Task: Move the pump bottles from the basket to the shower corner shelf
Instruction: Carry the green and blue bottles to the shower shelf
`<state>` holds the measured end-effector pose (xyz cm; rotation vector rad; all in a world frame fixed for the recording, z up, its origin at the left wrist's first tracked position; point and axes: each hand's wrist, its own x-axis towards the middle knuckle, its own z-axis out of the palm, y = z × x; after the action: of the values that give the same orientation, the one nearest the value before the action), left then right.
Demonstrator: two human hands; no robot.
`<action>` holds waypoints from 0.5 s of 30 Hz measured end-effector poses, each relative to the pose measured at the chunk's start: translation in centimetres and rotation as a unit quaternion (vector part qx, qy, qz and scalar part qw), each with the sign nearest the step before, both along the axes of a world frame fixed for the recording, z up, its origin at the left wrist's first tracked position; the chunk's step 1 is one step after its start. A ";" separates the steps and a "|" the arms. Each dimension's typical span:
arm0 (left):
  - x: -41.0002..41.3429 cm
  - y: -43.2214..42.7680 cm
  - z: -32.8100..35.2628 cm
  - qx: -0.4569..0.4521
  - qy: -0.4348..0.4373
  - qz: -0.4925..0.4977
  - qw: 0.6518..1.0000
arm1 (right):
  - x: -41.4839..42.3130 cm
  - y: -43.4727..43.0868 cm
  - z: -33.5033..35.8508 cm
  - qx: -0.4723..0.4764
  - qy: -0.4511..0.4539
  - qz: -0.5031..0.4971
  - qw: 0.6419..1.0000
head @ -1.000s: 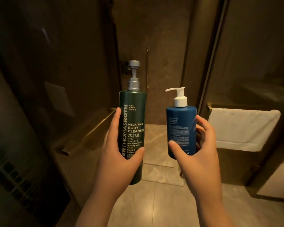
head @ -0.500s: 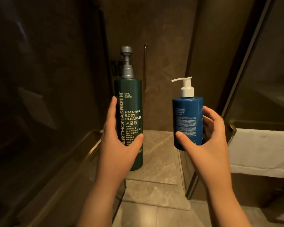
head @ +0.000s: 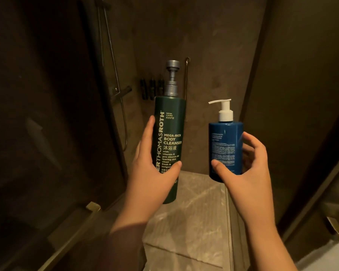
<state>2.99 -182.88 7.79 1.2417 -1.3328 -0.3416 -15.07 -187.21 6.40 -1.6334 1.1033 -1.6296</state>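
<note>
Far left, the shower hose [head: 123,122] hangs down the dark wall. Just right of it is a little row of dark things [head: 151,90] on the back wall. That could be the shelf spot, but it's too dim to say or to count them. No shelf I can pick out for sure, and no basket in view.

Then the left hand [head: 155,175]. Its fingers go round the back of the tall green bottle [head: 172,122] and the thumb lies across the label, so a full wrap. The bottle is upright, held in the air above the floor [head: 196,208], grey pump on top.

Across a clear gap, the right hand [head: 250,169] has the short blue bottle [head: 225,141] pinched low down, thumb in front and curled fingers behind. It's upright too, white pump with the spout pointing left.

Count: two pump bottles, two hands, one bottle in each. I'd say both are out of the basket and we're roughly halfway. They've been carried to the shower but neither is set down yet. Finding the shelf and placing both is what's left.
</note>
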 end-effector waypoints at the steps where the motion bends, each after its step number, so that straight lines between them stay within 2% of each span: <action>1: -0.6 -2.1 0.4 -0.003 0.001 0.003 1.000 | -0.5 -2.2 0.5 0.000 -0.002 0.004 1.000; 6: -2.2 -10.6 0.0 -0.002 0.024 0.028 0.999 | -1.6 -11.8 1.2 0.003 -0.008 0.023 1.000; 11: -1.0 -16.3 -1.1 0.037 0.026 0.073 0.996 | 0.1 -18.9 -0.4 0.080 -0.023 0.076 0.994; 15: 1.0 -22.0 -1.7 0.030 0.037 0.086 0.995 | 2.3 -24.8 -1.2 0.084 -0.009 0.093 0.992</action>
<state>3.98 -204.91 6.05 1.3712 -1.1500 -0.3043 -12.80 -211.97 5.22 -1.5598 1.0159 -1.3917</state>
